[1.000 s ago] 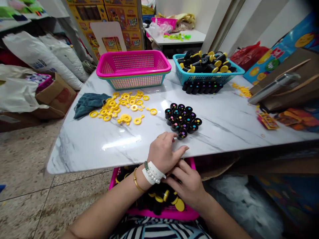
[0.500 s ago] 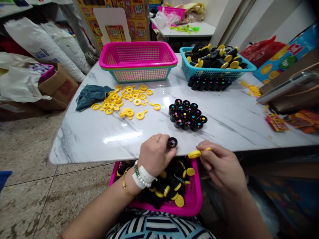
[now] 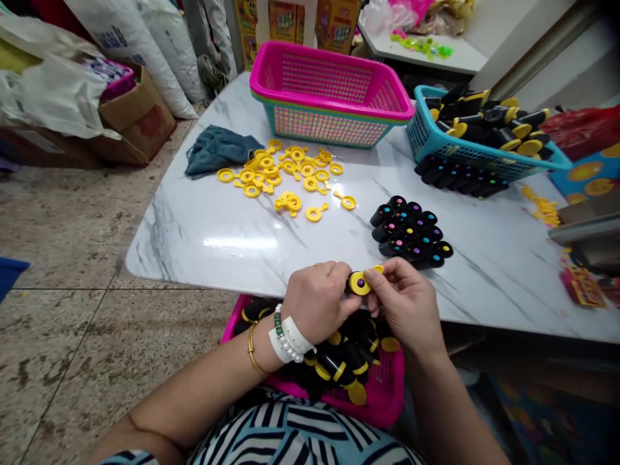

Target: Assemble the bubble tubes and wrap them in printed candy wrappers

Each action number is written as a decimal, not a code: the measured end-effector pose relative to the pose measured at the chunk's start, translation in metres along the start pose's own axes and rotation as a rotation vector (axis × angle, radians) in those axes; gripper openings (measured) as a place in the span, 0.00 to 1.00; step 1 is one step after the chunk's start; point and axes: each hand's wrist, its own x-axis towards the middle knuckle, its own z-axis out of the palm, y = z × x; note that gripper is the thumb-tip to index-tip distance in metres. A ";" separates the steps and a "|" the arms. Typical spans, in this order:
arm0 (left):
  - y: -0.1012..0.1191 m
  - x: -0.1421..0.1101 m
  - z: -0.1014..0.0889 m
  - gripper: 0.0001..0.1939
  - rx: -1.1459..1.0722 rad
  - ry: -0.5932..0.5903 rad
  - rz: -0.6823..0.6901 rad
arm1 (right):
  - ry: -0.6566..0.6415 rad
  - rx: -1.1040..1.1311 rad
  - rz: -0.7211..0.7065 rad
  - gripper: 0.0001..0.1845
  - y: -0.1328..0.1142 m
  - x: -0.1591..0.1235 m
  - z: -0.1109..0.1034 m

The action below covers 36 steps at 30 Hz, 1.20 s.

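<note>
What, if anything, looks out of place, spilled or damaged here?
Nothing stands out as spilled or damaged. The yellow rings lie untidily scattered beside a crumpled blue-green cloth, unlike the closely grouped black tubes, but that seems ordinary clutter.

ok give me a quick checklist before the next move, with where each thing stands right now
1. Left hand gripping the black tube: ok
2. Right hand on the yellow ring: ok
3. Ring over the tube's open end: ok
4. Ring fully seated: cannot tell
5. Loose yellow rings on the table: ok
6. Other black tubes standing in a cluster, open ends up: ok
</note>
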 end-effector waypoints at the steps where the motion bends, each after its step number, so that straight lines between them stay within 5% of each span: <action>1: 0.000 0.000 -0.002 0.09 -0.008 -0.013 -0.005 | -0.011 0.002 0.003 0.18 0.000 0.000 0.000; 10: 0.007 0.009 -0.023 0.13 -0.503 -0.196 -0.100 | 0.010 0.027 -0.010 0.17 0.001 0.000 0.006; 15: 0.009 0.008 -0.017 0.16 -0.537 -0.192 -0.153 | 0.046 0.015 -0.035 0.16 0.004 0.000 0.006; 22: 0.008 0.001 -0.016 0.08 -0.512 -0.155 -0.096 | -0.220 0.098 0.013 0.15 0.003 0.002 -0.009; 25: 0.006 0.000 -0.014 0.02 -0.483 -0.156 -0.081 | -0.160 0.106 0.001 0.13 0.004 0.003 -0.010; 36: 0.008 -0.001 -0.006 0.05 -0.447 -0.094 -0.101 | -0.061 0.047 0.037 0.17 0.001 0.004 -0.002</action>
